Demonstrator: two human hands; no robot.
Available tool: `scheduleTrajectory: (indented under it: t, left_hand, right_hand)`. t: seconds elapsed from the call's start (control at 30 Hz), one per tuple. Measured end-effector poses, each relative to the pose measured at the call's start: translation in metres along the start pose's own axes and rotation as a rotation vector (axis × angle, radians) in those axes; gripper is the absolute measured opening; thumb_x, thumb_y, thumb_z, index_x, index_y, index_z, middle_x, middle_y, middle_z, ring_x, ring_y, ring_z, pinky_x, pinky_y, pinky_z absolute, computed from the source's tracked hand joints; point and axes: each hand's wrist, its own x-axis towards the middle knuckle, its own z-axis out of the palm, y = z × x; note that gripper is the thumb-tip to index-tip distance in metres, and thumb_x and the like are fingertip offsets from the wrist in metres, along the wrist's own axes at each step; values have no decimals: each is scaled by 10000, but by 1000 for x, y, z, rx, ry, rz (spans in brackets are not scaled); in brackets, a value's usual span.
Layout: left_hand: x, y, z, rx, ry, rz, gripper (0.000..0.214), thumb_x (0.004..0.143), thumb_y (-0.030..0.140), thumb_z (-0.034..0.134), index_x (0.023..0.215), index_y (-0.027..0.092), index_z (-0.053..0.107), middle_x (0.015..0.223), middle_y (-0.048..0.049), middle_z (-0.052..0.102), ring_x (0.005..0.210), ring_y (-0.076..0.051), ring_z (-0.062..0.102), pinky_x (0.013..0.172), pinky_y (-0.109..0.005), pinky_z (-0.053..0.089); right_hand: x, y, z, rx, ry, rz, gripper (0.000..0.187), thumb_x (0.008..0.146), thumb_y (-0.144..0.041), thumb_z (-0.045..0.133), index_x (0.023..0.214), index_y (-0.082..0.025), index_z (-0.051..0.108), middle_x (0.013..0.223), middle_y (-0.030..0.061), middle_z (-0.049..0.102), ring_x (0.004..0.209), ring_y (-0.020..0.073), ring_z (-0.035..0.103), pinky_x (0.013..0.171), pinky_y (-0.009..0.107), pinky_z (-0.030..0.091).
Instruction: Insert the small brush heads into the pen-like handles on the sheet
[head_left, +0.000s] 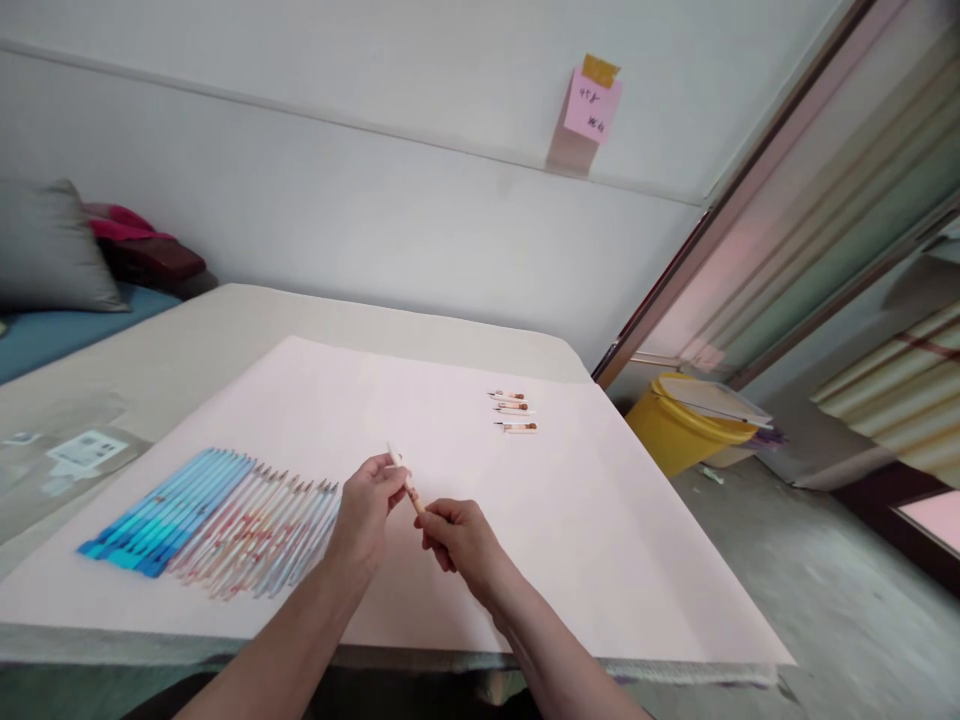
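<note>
A slim white and peach-coloured pen [413,494] is held slantwise above the white sheet, its white pointed end up and away from me. My left hand [370,505] is closed around its upper middle, thumb and fingers pinching it. At the lower end, the fingers of my right hand [461,538] are closed on the peach part. Left of my hands lies a row of long pens or pencils: bright blue ones [169,510] at the far left, then pale, pink-patterned ones [244,520]. Further back to the right lie several short pen-like pieces [517,428] with dark tips.
The white sheet [600,540] covers much of the table. Clear plastic packaging with a label [88,452] lies at the left. A grey cushion [56,245] sits beyond it. A yellow bin [679,425] stands on the floor to the right. A pink note [592,105] is taped to the wall.
</note>
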Motion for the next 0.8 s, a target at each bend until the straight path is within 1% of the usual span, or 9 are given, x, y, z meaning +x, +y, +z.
scheduleTrajectory:
  t: [0.13,0.23,0.3,0.4,0.5,0.57,0.63,0.7,0.8]
  left_hand:
    - [-1,1,1,-22,-16,4,324,655,300,675,921,127,609,804,-66,636,737,-150,575,720,-305,466]
    - [0,0,1,20,13,-4,311,649,332,689,875,135,604,736,-19,601,669,-114,544,687,-275,456]
    - [1,0,0,27,38,-10,316,629,298,706,876,138,592,691,-2,588,635,-103,533,671,-268,454]
    - [2,-1,-1,-25,43,-21,358,628,233,692,951,138,571,732,-40,633,704,-139,581,712,-300,468]
    - [2,-2,0,-54,31,-32,365,657,240,672,989,138,561,819,-77,655,805,-169,604,764,-323,468]
    - [1,-3,0,-33,38,-28,366,658,276,686,977,143,567,812,-56,642,784,-151,595,753,-304,462]
    - [2,-4,0,-2,59,-22,374,644,309,703,951,144,570,746,-21,616,711,-124,574,721,-283,454]
    - [2,-5,-1,9,75,-19,383,631,294,708,949,139,562,693,-3,599,661,-113,557,702,-280,450]
    - [3,-5,-2,-20,47,-2,411,626,231,689,996,132,540,711,-29,626,679,-132,570,710,-301,455]
  right_hand:
    - [0,-1,0,80,-10,25,168,747,-269,532,713,-126,613,534,-36,522,335,32,351,352,204,182]
    - [0,0,1,83,-14,35,183,746,-283,543,705,-120,615,528,-32,522,329,35,355,347,205,185]
    - [1,1,2,85,-26,31,189,747,-291,547,706,-120,616,531,-30,526,329,35,358,343,205,188]
    - [1,3,2,97,-34,31,183,747,-286,548,704,-122,616,529,-31,525,326,35,359,339,206,182]
    - [1,3,1,108,-33,33,179,747,-282,548,700,-123,614,522,-34,520,322,34,356,339,207,175]
    - [1,3,1,105,-28,31,186,752,-289,547,704,-123,616,524,-34,522,324,32,357,341,206,176]
    - [1,2,1,98,-31,30,193,755,-296,547,709,-123,618,529,-34,524,326,31,361,341,204,183]
    - [1,3,2,98,-37,32,197,753,-302,550,710,-122,618,528,-36,522,324,31,362,338,204,185]
    - [1,2,2,104,-36,34,199,746,-305,554,700,-121,615,519,-37,517,319,31,358,334,205,177]
